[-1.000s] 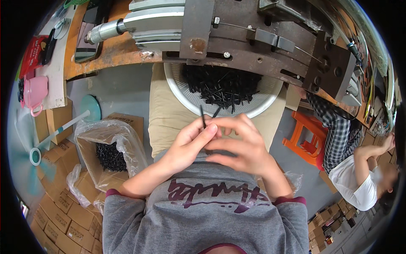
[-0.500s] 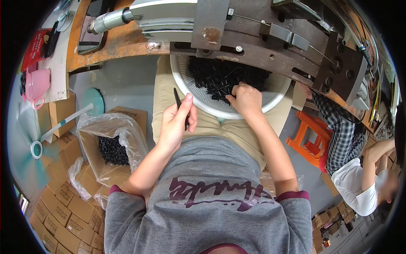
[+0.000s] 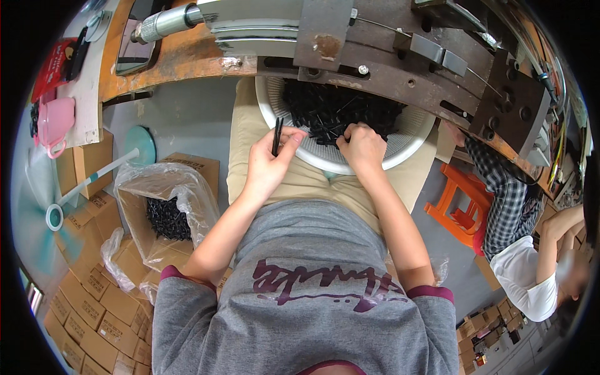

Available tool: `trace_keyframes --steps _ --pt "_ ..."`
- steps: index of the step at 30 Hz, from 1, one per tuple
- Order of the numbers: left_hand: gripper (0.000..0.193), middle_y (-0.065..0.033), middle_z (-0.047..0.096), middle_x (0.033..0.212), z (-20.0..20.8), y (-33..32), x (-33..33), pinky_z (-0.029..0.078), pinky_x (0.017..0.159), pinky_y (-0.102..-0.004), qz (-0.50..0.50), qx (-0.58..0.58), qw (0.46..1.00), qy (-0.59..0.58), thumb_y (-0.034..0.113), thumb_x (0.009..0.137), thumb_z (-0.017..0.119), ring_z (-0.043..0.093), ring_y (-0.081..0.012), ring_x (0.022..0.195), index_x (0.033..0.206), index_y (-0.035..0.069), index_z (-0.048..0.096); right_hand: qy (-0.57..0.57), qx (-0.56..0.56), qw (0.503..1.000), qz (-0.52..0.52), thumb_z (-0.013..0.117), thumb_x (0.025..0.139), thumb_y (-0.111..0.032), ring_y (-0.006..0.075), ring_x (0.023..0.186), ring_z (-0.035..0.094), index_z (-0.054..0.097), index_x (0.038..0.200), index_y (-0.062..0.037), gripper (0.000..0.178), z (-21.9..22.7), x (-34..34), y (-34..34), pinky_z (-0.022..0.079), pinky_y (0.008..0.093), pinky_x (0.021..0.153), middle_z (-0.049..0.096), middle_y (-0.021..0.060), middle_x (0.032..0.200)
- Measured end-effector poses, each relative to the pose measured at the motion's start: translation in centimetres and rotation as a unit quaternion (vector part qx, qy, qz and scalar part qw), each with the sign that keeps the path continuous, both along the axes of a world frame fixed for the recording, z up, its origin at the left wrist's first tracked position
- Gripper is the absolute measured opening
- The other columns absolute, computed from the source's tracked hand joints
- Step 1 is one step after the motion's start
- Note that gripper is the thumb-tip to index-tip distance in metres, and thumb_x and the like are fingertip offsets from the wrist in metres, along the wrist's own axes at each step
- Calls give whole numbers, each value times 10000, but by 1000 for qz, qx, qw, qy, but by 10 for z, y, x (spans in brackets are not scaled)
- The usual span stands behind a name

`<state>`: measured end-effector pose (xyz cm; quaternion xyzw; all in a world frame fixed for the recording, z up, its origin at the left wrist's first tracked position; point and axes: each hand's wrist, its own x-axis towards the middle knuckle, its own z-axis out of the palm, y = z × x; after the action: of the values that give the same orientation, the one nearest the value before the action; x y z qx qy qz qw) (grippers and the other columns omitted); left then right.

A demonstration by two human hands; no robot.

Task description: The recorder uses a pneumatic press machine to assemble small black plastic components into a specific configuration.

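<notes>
My left hand (image 3: 270, 159) is closed on slim black rods (image 3: 277, 134), which stick up between thumb and fingers, left of a white plastic basket (image 3: 409, 150). That basket rests on my lap, partly under the bench edge, and holds a heap of black slender pieces (image 3: 331, 109). Over its near side, my right hand (image 3: 364, 149) has its fingers bent together at the edge of the heap. Whatever those fingertips pinch is hidden by the hand.
A metal fixture (image 3: 375, 53) spans the bench above the basket. At the left stand a plastic-lined carton (image 3: 134, 206) of black pieces, a fan (image 3: 55, 217) and a pink cup (image 3: 56, 122). An orange stool (image 3: 453, 203) and a seated person (image 3: 528, 275) are at the right.
My left hand has moved up and right toward the basket, its rods now more upright. The right hand stays at the heap, its fingers slightly shifted.
</notes>
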<state>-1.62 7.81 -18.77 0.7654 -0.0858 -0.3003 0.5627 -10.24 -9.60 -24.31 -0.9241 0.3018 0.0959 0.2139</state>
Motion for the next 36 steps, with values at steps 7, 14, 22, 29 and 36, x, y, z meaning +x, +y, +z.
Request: trace_keyframes --steps 7,14,22,29,36 --pt "230 -11 553 736 -13 -12 4 390 510 -251 -78 78 988 -111 114 800 711 462 -94 540 1026 74 690 -35 49 998 -17 703 684 -229 342 696 664 631 711 -39 204 18 -2 -7 526 422 632 660 143 750" --pt "363 0 568 847 -6 -17 -1 410 552 -243 -116 84 973 -182 132 793 737 497 -85 613 1144 79 659 13 95 994 -46 687 719 -207 358 667 658 637 732 -39 176 48 -18 -22 520 437 632 656 156 664" --pt "276 -68 687 859 34 -14 -14 479 577 -309 -253 31 950 -178 198 783 760 634 -197 643 1003 41 704 -90 445 890 -41 707 794 -62 9 551 537 693 876 -7 99 106 -40 -14 398 213 462 646 14 660" --pt "168 -55 697 696 74 -19 -8 443 538 -237 -251 -15 963 93 178 831 721 588 -57 578 901 25 725 -164 687 673 -220 604 912 -89 102 470 560 643 926 37 133 129 -38 -29 390 201 423 696 134 798" --pt "152 -11 703 722 85 -20 -8 422 554 -200 -245 -85 942 214 160 875 684 571 -13 646 919 21 729 -192 669 689 -202 615 928 -153 81 476 521 663 972 20 185 132 -41 -32 396 190 444 679 108 778"
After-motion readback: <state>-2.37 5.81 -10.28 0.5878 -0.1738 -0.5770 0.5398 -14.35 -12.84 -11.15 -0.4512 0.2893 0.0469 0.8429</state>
